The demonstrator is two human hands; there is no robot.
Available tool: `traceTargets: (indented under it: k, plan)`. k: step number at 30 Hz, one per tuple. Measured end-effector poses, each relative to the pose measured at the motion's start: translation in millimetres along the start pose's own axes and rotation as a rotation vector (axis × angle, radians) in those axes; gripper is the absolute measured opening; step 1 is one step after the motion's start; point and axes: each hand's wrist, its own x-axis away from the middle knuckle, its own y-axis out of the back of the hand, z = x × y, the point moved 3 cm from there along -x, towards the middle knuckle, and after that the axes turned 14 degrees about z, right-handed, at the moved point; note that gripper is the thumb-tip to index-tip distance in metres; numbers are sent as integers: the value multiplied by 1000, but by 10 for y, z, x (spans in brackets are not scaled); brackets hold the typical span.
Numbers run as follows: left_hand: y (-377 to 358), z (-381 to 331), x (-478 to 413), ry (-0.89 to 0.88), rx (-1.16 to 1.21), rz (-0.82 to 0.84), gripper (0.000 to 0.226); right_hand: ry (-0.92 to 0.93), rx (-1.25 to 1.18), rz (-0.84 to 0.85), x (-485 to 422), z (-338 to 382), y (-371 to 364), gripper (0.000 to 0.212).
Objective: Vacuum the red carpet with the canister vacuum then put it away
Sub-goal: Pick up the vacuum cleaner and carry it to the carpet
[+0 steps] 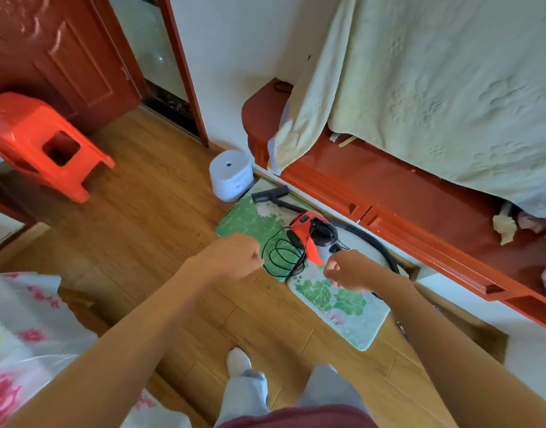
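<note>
- Canister vacuum (pixel 308 231), red with a black top, is seen lying on a green and white floral mat (pixel 342 301) on the wooden floor (pixel 160 211), just beside the bed frame (pixel 389 193).
- A black hose (pixel 376 245) is curved away from the vacuum along the bed side. A black floor nozzle (pixel 269 193) is laid at the far end of the mat.
- A thin black power cord (pixel 282 257) is coiled in loose loops on the mat, touching the vacuum's near side.
- Both bare arms are stretched forward over the mat.
- The left hand (pixel 234 257) is clenched into a fist at the left edge of the cord loops. Whether its grip is closed on the cord cannot be told.
- The right hand (pixel 347 271) is held with curled fingers just in front of the vacuum. Whether anything is pinched in its grip cannot be told.
- A cream blanket (pixel 435 88) is draped over the red wooden bed frame.
- A white rounded appliance (pixel 231 176) is stood on the floor at the mat's far corner.
- A red plastic stool (pixel 34 134) is placed well apart on the left, before a red-brown door (pixel 64 57).
- A pink floral cover (pixel 24 319) is seen at the lower left.
- 2 grey trouser legs and 1 white-clad foot (pixel 238 361) are visible at the bottom.
</note>
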Motion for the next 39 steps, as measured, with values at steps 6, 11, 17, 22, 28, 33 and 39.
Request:
traceTargets:
  k: [6,11,17,22,28,33,39]
  plan:
    - [157,509,-455,-63,-16,111,22,-69,-92,-54,-328,222,-16,26]
    - [240,721,-819,-81,19,133,20,-96,-142,-89,-772,310,133,26]
    - [349,1040,-1310,-51,95,70,23,-63,-216,-75,-1525,409,283,27]
    - [260,1414,-1892,0,169,130,18,-136,-228,65,-2242,339,128,29]
    - [-111,2027,-2882,58,490,236,18,-253,-307,121,-3208,116,-177,29]
    - [-544,2451,-3748,142,966,217,15,-315,-354,85,-4060,-56,-476,26]
    - [-1228,2934,-4683,280,1318,181,12,-349,-413,18,-5128,-277,-1003,23]
